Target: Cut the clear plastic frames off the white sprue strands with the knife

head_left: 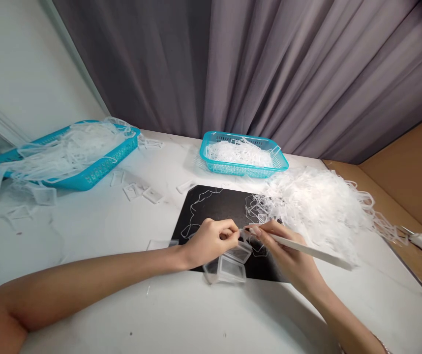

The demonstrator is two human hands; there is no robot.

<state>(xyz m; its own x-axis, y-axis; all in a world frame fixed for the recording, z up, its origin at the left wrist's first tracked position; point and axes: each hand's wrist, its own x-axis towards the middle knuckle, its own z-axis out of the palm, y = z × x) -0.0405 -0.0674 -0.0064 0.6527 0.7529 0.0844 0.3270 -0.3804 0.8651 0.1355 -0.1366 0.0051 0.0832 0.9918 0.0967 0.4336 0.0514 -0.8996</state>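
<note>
- Across the white table (pixel 122 305), you work with both forearms low; a sweeping elbow or sleeve could scatter loose pieces.
- The left blue basket (pixel 111 160) brims with clear plastic, strands hanging over its rim; a bump could spill more.
- A tangled white pile (pixel 317 206) spreads onto the right of the black mat (pixel 226 204), where a snagged strand could drag others along.
- Your left hand (pixel 211 238), curled above the mat, appears to pinch a clear piece (pixel 243 233) at its fingertips.
- Your right hand (pixel 286 246) grips a white-handled tool (pixel 312 250), its tip close to those fingertips; should it slip, it could nick a finger.
- Clear frames (pixel 232 269) overlap the mat's near edge, where a brushing wrist could shift them.
</note>
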